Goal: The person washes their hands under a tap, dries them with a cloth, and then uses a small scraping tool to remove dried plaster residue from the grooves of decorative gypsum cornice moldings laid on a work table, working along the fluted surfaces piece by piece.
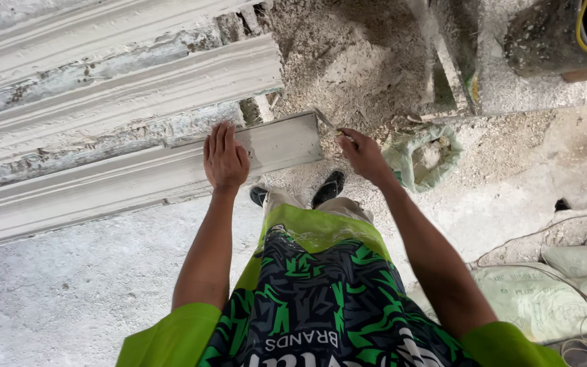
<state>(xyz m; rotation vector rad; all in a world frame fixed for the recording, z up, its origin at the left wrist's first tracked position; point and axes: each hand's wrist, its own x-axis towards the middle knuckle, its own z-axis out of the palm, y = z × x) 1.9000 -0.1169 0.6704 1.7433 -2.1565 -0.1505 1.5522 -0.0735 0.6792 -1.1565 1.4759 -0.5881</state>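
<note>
1. My left hand (225,158) lies flat on the near moulding (137,180), a long white plaster strip. The fingers are spread and pressed palm-down, not gripping anything.

2. My right hand (361,155) is at the strip's cut end, just beyond its right corner. The fingers (346,138) are pinched together on a thin tool (325,121), a small blade or scraper as far as I can tell. Its tip touches the top corner of the end face.

3. The moulding lies on the floor (69,292), running away to the left of my left fingers. Its right end stops between my two hands, just ahead of my shoes (327,188).

4. Beyond my left fingers, further mouldings (123,88) lie side by side. Their faces look rough and crusted in places.

5. Judging by this, the end face near my right fingers looks smooth and squarely cut, so that part seems largely dressed. The corner under the tool looks like what I am working on now.

6. The long edges to the left of my fingers show ragged plaster crust, so I judge that trimming is left there.

7. Past my right fingers is a heap of crumbs and dust (348,61), and just right of them an open green sack (426,156) of debris. More sacks (545,292) lie by my right elbow.
</note>
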